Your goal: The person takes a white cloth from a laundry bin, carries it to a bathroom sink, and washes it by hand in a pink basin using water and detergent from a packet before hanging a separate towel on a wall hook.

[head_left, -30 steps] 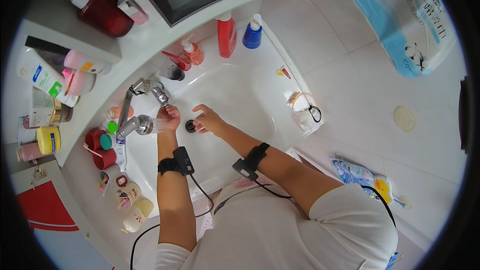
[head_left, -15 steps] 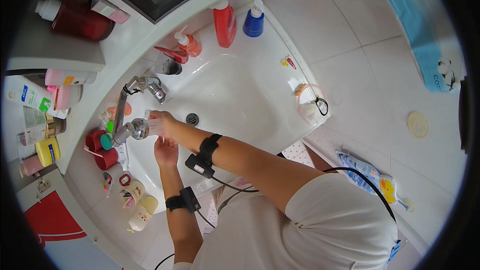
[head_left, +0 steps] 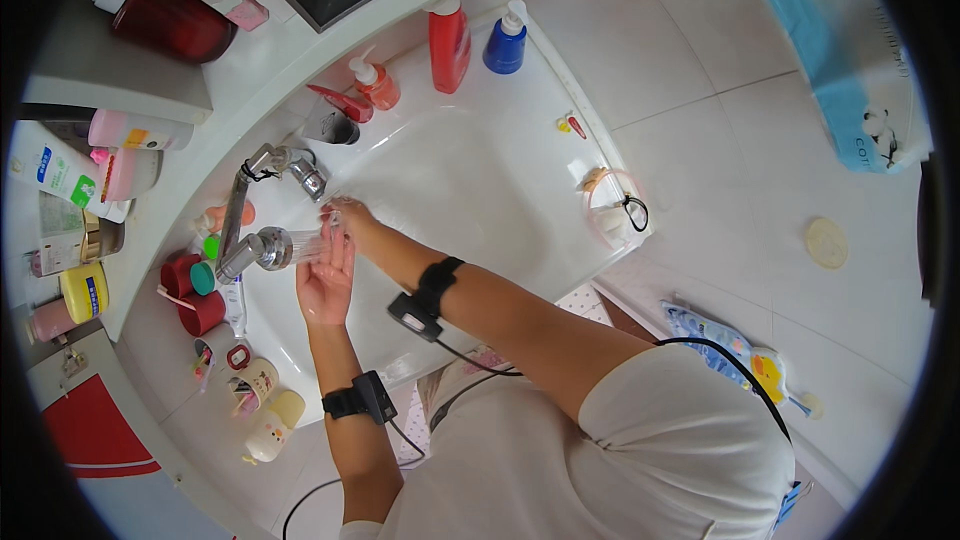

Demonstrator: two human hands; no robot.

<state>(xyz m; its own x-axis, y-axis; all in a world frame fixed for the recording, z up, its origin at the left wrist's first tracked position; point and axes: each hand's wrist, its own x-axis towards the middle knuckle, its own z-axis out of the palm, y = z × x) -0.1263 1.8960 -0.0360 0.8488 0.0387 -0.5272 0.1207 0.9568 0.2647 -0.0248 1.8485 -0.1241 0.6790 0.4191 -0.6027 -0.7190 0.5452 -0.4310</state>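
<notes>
Water runs from the chrome faucet [head_left: 272,248] over the white sink [head_left: 480,190] in a wide stream. My left hand [head_left: 326,285] is palm up in this stream, open, its fingers stretched out and nothing in them. Just beyond its fingertips is my right hand [head_left: 350,215], its fingers loosely bent and wet. Nothing shows in the right hand, though its fingers are partly blurred. I cannot tell whether the two hands touch. The faucet handle [head_left: 308,176] stands near the right hand. Black straps with small boxes circle both forearms.
A blue pump bottle [head_left: 505,48], a red bottle [head_left: 450,50] and an orange pump bottle [head_left: 376,85] line the sink's far edge. On the left are red cups [head_left: 203,312] and a cream bottle [head_left: 274,426]. A hair clip [head_left: 577,127] lies on the right rim. Cables trail from both arms.
My left hand has moved up into the stream and its fingers have straightened. My right hand has shifted out of the stream, toward the far right; its arm now hides the drain.
</notes>
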